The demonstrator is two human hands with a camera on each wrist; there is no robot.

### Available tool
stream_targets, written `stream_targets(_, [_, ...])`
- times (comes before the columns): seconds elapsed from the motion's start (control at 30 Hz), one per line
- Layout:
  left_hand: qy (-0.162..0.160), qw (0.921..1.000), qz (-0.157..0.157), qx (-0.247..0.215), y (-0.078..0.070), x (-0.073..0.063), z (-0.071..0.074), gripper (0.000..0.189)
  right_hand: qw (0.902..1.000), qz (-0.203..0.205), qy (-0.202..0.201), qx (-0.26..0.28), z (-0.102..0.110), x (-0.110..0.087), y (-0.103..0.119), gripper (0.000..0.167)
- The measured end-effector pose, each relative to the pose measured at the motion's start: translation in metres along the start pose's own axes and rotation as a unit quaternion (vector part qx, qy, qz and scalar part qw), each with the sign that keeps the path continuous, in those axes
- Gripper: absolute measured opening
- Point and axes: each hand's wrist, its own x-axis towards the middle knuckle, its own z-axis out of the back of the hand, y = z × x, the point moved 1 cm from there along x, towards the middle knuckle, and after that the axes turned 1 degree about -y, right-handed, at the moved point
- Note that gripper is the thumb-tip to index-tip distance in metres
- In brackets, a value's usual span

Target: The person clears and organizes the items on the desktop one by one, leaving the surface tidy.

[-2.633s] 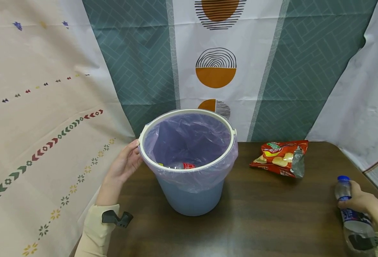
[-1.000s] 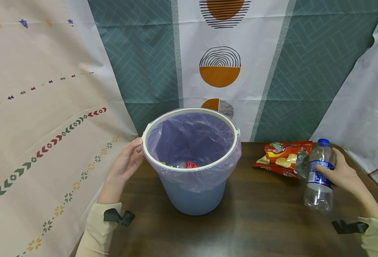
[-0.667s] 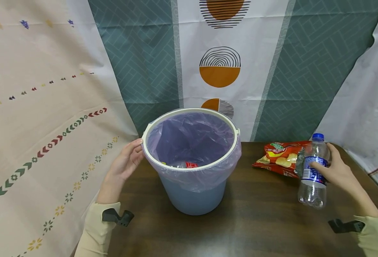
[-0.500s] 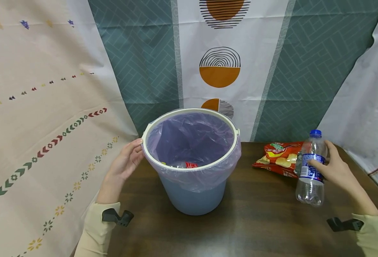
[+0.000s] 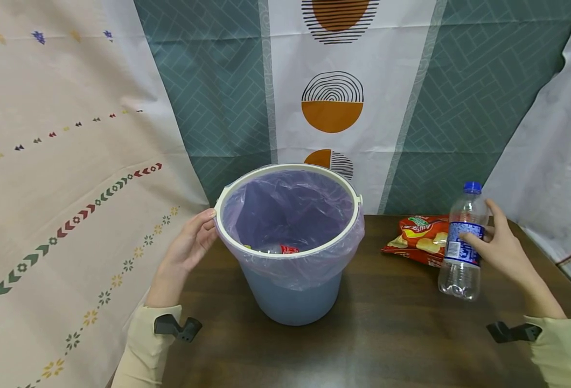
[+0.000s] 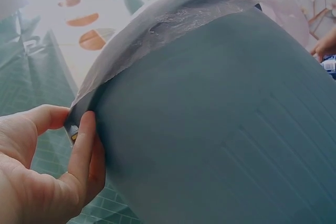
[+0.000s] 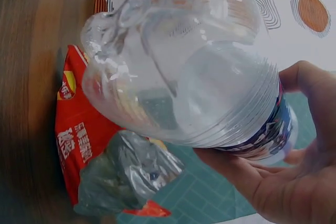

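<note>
A blue trash bin (image 5: 290, 302) with a cream rim and a purple liner bag (image 5: 310, 269) stands on the table. My left hand (image 5: 188, 248) pinches the bin's left rim; in the left wrist view the thumb and fingers (image 6: 81, 150) clasp the edge. Inside the bin, a bit of red label and clear plastic shows low down. My right hand (image 5: 501, 245) grips a clear plastic bottle (image 5: 462, 245) with a blue cap and blue label, held upright with a slight tilt. The bottle looks empty in the right wrist view and partly hides a red chip bag (image 5: 421, 240).
The brown wooden table (image 5: 392, 334) runs under everything. A teal and white patterned cloth (image 5: 334, 108) hangs behind the bin, and a cream embroidered cloth (image 5: 72, 188) covers the left side. The chip bag lies near the table's back edge.
My right hand has brought the bottle from the table's far right edge leftward and up, in front of the chip bag. My left hand stays on the bin's rim.
</note>
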Motion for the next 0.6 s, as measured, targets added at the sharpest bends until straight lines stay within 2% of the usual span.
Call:
stream_targets(0.2, [-0.007,1.0,0.002,0.005,-0.002,0.0,-0.001,0.027,0.9995,0.023,-0.004,0.02,-0.004,0.002,0.01,0.092])
stream_targets(0.4, [0.012,0.9998,0.002,0.014,-0.004,-0.001,-0.001,0.028,0.9992,0.026,-0.002,0.03,-0.007,0.003,0.014,0.092])
stream_targets(0.6, [0.027,0.9973,0.011,0.068,-0.014,-0.003,-0.004,0.027,0.999,0.028,0.006,0.035,-0.012,0.003,0.016,0.092])
